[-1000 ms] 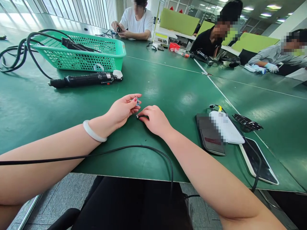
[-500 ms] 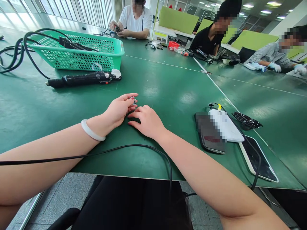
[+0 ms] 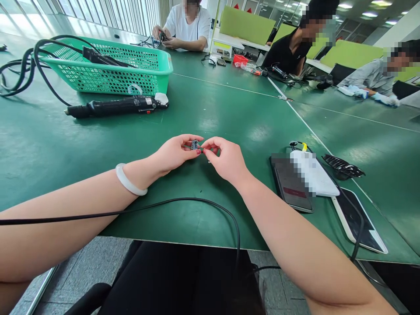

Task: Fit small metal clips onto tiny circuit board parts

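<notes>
My left hand (image 3: 175, 153), with a white bangle on its wrist, pinches a small grey part with dark, circuit-like detail (image 3: 194, 145) between thumb and fingers. Fingertips of my right hand (image 3: 226, 158) meet the left ones at the part's right side. They are closed in a pinch, and a tiny dark thing shows between the two hands, too small to name. Both hands are just above the green table (image 3: 197, 210). Beyond the left hand lies a black electric screwdriver (image 3: 114, 106).
A green plastic basket (image 3: 108, 81) with a black tool and cables stands behind the screwdriver. At right are a dark phone (image 3: 290, 181), a white power bank (image 3: 316, 175), a white-edged phone (image 3: 361, 223) and a black clip (image 3: 343, 166). A cable (image 3: 183, 199) crosses the front. Several people sit beyond.
My left hand has shifted right and turned, bringing the small part into clearer view. My right hand has moved right and up, its loosely curled fingers now pinched against the part's side.
</notes>
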Action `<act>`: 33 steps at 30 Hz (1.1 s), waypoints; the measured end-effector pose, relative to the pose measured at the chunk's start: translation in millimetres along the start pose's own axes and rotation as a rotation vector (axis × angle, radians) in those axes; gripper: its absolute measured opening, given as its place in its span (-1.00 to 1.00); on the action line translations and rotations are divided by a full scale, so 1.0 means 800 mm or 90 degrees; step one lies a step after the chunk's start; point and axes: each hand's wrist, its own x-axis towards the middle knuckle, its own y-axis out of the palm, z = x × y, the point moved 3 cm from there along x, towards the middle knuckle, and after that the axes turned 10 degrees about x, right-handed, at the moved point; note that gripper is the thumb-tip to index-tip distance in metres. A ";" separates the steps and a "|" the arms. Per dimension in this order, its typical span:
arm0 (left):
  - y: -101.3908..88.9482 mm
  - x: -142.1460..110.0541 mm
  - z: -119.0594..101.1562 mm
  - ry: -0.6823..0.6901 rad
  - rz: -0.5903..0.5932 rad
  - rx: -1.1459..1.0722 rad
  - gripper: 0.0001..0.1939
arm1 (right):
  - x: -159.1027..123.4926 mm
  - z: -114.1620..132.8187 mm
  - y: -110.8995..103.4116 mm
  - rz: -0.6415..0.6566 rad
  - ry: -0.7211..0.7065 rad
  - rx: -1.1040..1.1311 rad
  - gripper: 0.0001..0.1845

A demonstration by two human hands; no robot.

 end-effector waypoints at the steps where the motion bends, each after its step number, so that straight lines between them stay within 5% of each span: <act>1: 0.001 0.000 0.000 0.008 0.015 -0.001 -0.60 | -0.001 0.001 -0.001 -0.005 0.005 0.011 -0.82; 14: 0.006 -0.002 -0.002 -0.070 0.087 -0.167 -0.60 | 0.000 -0.002 0.000 -0.009 0.046 0.054 -0.86; 23: 0.006 -0.004 -0.002 -0.007 0.125 -0.067 -0.56 | 0.006 -0.017 -0.003 -0.012 0.126 0.175 -0.87; 33: 0.007 -0.004 -0.003 -0.021 0.114 -0.067 -0.68 | 0.003 -0.011 -0.004 -0.022 0.110 0.156 -0.90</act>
